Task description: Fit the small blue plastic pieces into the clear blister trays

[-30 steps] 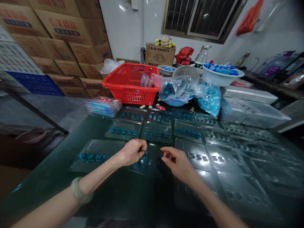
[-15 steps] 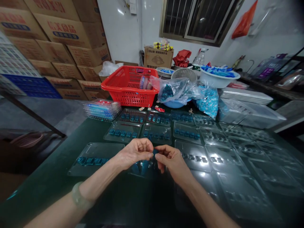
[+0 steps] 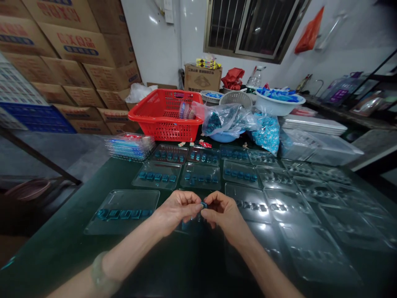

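A small dark blue, shiny piece (image 3: 204, 205) is pinched between the fingertips of both hands; its exact kind is too small to make out. My left hand (image 3: 180, 208), closed, grips it from the left, a pale bangle (image 3: 104, 275) on that wrist. From the right, my right hand (image 3: 221, 213) closes thumb and fingers on the same piece. Beneath the hands, a clear plastic tray is mostly hidden, with some blue showing. To the left lies another clear tray (image 3: 124, 200) with a row of blue pieces (image 3: 125, 214) in its hollows.
More filled trays (image 3: 157, 176) lie behind the hands; several clear trays (image 3: 248, 198) spread to the right. Along the back stand a red basket (image 3: 167, 116), a plastic bag (image 3: 229, 118), a bag of blue-wrapped pieces (image 3: 266, 134) and a white basin (image 3: 277, 107). Cartons (image 3: 74, 45) are stacked left.
Both hands have come closer together, and the blue piece between them now looks smaller and more compact. The whole view has shifted slightly.
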